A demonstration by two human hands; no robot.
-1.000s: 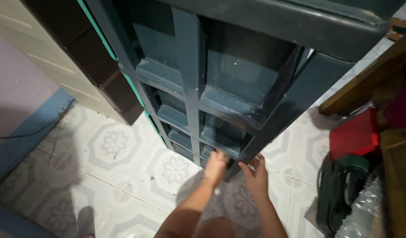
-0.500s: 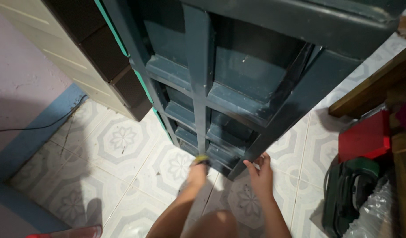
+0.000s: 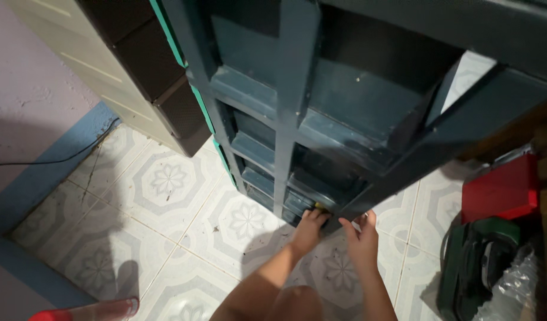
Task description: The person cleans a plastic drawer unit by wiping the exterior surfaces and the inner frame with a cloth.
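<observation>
A tall dark blue-green plastic drawer cabinet (image 3: 321, 113) fills the upper middle of the view, seen from above, with its stacked drawer fronts running down toward the floor (image 3: 166, 226). Both hands are down at its base, at about 6 o'clock from the cabinet's middle.

The left hand (image 3: 309, 229) reaches to the lowest drawer (image 3: 300, 202), fingers curled against its front edge. A small yellow thing (image 3: 318, 207) shows right at the fingertips; whether the fingers grip it or only touch it cannot be told. The right hand (image 3: 361, 241) sits just beside the left, at its 3 o'clock, with fingers spread open and resting on the cabinet's bottom corner post. The two hands are close together but not touching each other.

The floor is pale tile with grey flower patterns. At 10 o'clock from the cabinet stands a brown and cream cupboard (image 3: 142, 77) with a green edge, just beside the cabinet. A thin black cord (image 3: 47, 159) runs along the blue strip at the wall's foot at 9 o'clock. At 3 to 4 o'clock from the hands lie a red box (image 3: 499, 190), a dark green power tool (image 3: 475, 261) and a crumpled clear plastic bag (image 3: 511, 285). A red sandal (image 3: 83, 312) shows at 7 o'clock on the bottom edge.
</observation>
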